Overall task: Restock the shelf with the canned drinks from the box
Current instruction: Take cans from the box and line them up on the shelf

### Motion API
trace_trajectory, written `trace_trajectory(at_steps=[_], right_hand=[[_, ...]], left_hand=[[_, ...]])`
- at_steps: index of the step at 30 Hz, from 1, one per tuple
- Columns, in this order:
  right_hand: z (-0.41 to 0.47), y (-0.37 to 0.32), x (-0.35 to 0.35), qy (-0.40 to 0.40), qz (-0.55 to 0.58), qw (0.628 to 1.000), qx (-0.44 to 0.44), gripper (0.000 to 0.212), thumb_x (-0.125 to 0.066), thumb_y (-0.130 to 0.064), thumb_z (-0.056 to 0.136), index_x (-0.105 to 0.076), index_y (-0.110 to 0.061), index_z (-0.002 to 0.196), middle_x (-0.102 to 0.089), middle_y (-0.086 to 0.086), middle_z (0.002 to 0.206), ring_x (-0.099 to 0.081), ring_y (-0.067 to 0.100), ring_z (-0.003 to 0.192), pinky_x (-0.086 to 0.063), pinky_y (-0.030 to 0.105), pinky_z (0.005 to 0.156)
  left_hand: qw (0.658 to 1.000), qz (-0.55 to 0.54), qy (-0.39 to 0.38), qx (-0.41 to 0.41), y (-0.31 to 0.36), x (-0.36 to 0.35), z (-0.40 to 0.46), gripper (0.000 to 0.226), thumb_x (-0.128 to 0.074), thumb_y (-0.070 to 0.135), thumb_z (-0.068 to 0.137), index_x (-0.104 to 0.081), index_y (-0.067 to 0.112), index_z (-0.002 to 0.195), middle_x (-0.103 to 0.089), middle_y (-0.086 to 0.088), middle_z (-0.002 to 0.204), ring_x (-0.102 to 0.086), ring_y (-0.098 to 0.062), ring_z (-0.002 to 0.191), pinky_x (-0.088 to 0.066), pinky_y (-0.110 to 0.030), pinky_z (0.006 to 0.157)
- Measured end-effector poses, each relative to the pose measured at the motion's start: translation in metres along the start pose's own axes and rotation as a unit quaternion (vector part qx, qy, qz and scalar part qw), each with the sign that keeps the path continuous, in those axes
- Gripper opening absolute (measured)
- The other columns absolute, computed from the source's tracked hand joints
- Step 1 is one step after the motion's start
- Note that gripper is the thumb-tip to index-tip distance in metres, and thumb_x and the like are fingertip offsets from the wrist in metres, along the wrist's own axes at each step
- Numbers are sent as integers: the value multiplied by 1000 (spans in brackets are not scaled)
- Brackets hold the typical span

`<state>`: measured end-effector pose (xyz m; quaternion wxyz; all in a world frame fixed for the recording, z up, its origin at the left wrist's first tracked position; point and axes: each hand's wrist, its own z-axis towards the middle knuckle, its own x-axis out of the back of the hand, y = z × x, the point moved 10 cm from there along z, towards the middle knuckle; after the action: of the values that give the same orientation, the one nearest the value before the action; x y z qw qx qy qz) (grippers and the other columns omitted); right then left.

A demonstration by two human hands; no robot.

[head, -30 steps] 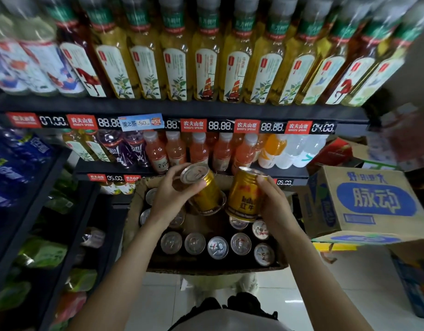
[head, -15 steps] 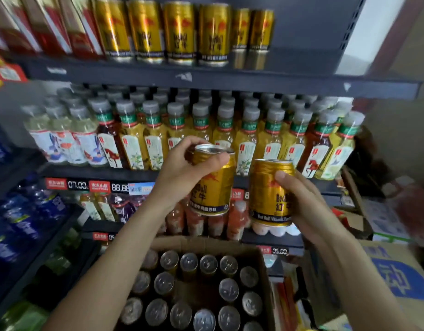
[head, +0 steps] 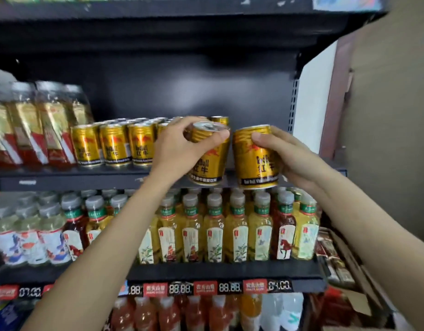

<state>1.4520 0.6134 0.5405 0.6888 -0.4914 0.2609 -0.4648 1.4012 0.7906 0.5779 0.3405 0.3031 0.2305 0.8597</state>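
Note:
My left hand [head: 179, 149] grips a gold can [head: 209, 161] near its top, held at the front edge of the dark upper shelf [head: 86, 180]. My right hand [head: 287, 156] holds a second gold can [head: 255, 161] just to the right of it, its base hanging a little below the shelf edge. The two cans are nearly touching. A row of matching gold cans [head: 113, 144] stands on the shelf to the left, with more behind my left hand. The box is out of view.
Red and gold packs [head: 31, 130] fill the shelf's left end. The shelf space right of the can row up to the white upright [head: 311, 108] holds nothing. Tea bottles [head: 215, 228] crowd the shelf below, with price tags [head: 206, 287] and more bottles [head: 194, 314] underneath.
Both hands have lifted the cans from above the box up to the top can shelf. The view has tilted upward and the box has dropped out of sight.

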Motion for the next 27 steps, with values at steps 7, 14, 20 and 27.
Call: trace_trajectory(at_steps=[7,14,20,27], right_hand=[[77,-9,48,44,-100,994,15,38,-68,-18,81,-51,-16,115,-61,0,101,-59,14,96,-47,30,82],[158,13,86,95,-180,979,-3,62,-77,-23,72,-50,-6,125,-60,10,115,-60,22,105,-50,29,84],[201,43,100,100,-238,965,-38,74,-82,-31,67,-50,-3,128,-60,10,121,-59,23,111,-50,34,96],[231,60,93,70,-272,958,-61,58,-80,-34,70,-59,-2,115,-66,11,111,-64,24,101,-53,40,93]], left_hand=[[998,42,53,-6,-7,-41,78,55,-67,59,72,-63,24,114,-53,9,102,-50,-6,96,-42,-24,82],[982,181,27,37,-56,-96,136,70,-55,69,75,-59,16,121,-57,-6,122,-55,-25,114,-44,-34,90],[972,208,-3,106,-101,-121,146,71,-54,65,80,-55,10,125,-54,-13,130,-52,-30,119,-45,-38,93],[964,245,-62,86,-103,-127,151,81,-56,61,81,-37,6,137,-40,-15,142,-42,-31,129,-39,-39,100]])
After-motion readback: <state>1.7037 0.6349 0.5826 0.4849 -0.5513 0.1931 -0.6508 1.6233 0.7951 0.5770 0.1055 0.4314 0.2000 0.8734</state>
